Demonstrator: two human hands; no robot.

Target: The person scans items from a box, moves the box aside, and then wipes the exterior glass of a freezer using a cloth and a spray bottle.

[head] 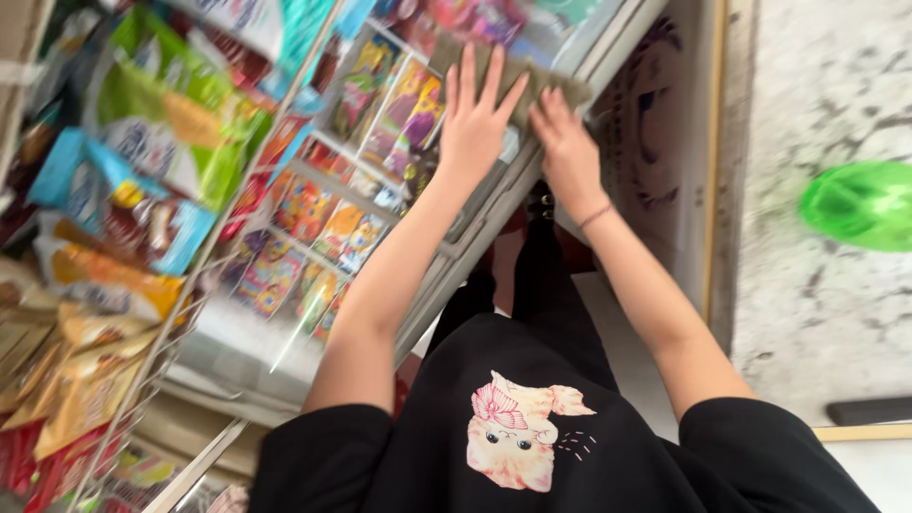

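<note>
A brownish-grey cloth (554, 84) lies on the glass lid (285, 313) of a chest freezer, near its top edge. My left hand (473, 119) presses flat on the cloth with fingers spread. Beside it, my right hand (565, 142) rests on the same cloth at the freezer's metal rim (494, 223), fingers together and pointing away. Under the glass lie several colourful frozen-treat packages (328, 223) in rows. A thin band circles my right wrist.
A wire rack (161, 332) at the left holds several snack bags in green, blue and orange. A marbled floor (817, 285) lies at the right with a blurred green object (860, 204) on it. My black shirt with a pink cat print fills the bottom.
</note>
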